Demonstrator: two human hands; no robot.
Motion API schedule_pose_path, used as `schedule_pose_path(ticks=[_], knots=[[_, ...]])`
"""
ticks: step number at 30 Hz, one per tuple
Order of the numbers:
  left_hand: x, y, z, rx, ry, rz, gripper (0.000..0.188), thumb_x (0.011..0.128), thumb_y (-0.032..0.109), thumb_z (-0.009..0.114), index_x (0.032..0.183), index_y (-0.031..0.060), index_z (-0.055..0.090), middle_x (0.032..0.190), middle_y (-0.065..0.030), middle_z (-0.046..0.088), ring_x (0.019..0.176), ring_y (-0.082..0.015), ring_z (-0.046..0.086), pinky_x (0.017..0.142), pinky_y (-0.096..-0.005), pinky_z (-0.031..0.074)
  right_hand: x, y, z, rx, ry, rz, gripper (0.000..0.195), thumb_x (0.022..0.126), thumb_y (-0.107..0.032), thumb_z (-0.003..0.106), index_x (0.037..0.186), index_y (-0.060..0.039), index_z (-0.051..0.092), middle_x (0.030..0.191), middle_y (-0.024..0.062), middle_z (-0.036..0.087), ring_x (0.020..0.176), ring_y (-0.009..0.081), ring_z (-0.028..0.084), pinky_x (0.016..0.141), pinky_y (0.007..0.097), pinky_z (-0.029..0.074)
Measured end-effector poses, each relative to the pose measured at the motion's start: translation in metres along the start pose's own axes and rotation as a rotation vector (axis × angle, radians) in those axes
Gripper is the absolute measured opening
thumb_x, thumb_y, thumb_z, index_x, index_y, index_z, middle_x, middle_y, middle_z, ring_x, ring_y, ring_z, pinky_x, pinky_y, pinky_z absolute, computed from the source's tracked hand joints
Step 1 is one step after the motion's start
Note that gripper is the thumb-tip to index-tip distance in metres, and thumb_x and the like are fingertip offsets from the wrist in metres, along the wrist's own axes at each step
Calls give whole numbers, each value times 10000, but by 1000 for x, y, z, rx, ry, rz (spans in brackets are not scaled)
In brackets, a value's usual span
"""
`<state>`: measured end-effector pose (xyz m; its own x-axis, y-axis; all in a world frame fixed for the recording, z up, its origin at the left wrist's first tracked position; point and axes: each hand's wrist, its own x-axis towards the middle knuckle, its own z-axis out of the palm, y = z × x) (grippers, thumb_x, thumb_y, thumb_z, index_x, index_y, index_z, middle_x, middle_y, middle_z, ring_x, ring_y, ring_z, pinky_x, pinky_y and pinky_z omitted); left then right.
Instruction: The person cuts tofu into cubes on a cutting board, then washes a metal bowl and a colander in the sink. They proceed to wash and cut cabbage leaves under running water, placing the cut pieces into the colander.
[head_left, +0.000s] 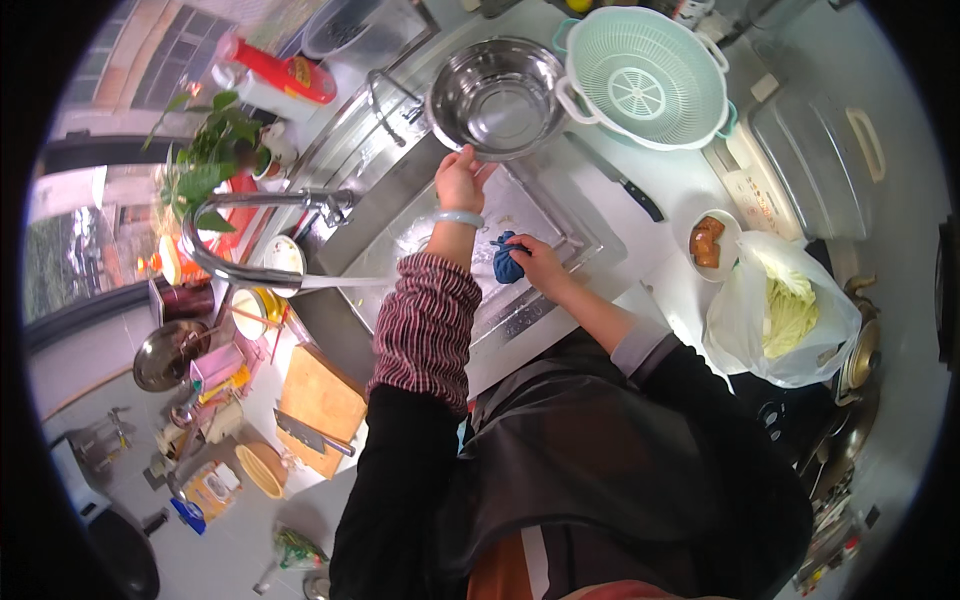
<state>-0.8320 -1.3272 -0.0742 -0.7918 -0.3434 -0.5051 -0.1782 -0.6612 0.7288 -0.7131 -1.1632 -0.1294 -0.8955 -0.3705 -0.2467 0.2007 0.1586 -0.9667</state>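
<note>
My left hand (459, 184), a bracelet on its wrist, reaches to the near rim of a stainless steel bowl (506, 112) and grips it there. The bowl looks bare inside and sits at the far side of the sink. In my right hand (541, 266) is a bunched blue cloth (508, 262), held over the sink basin (517, 195). From the curved faucet (247, 274) on the left, a stream of water (345, 282) runs into the sink, partly hidden behind my left forearm.
A kitchen knife (619, 180) and pale green colander (637, 82) lie beyond the sink to the right. Nearby are a small bowl with brown food (705, 244) and a plastic bag of cabbage (787, 307). Left, a cleaver (307, 435) rests on a wooden cutting board (322, 390).
</note>
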Motion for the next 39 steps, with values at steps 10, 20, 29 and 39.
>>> schedule_pose_path(ticks=[10, 20, 29, 39], knots=[[-95, 14, -146, 460, 209, 203, 281, 879, 84, 616, 1140, -17, 591, 895, -46, 636, 762, -147, 597, 670, -250, 473, 22, -45, 107, -419, -261, -227, 206, 886, -168, 561, 1032, -109, 693, 946, 162, 664, 842, 353, 632, 722, 404, 498], [-83, 23, -280, -310, 161, -371, 258, 942, 214, 521, 1080, 1, 566, 1039, -144, 632, 997, -295, 610, 864, -467, 522, 15, -67, 195, -401, -211, -318, 112, 792, -106, 541, 800, -16, 608, 785, 220, 625, 754, 385, 618, 670, 473, 478], [-112, 2, -232, -142, -110, -433, 225, 878, 48, 541, 1088, -28, 567, 1029, -116, 634, 959, -225, 613, 891, -352, 481, 41, 12, 125, -259, 51, -121, 253, 909, -282, 578, 938, -42, 654, 1019, 158, 638, 965, 278, 592, 907, 384, 435], [-114, 7, -242, 49, -25, -217, 356, 956, 351, 512, 1136, 61, 610, 1082, -42, 643, 1070, -166, 555, 899, -310, 391, 2, -60, 146, 680, -169, 403, 182, 889, -188, 668, 975, -32, 632, 891, 54, 649, 810, 122, 632, 708, 260, 514]])
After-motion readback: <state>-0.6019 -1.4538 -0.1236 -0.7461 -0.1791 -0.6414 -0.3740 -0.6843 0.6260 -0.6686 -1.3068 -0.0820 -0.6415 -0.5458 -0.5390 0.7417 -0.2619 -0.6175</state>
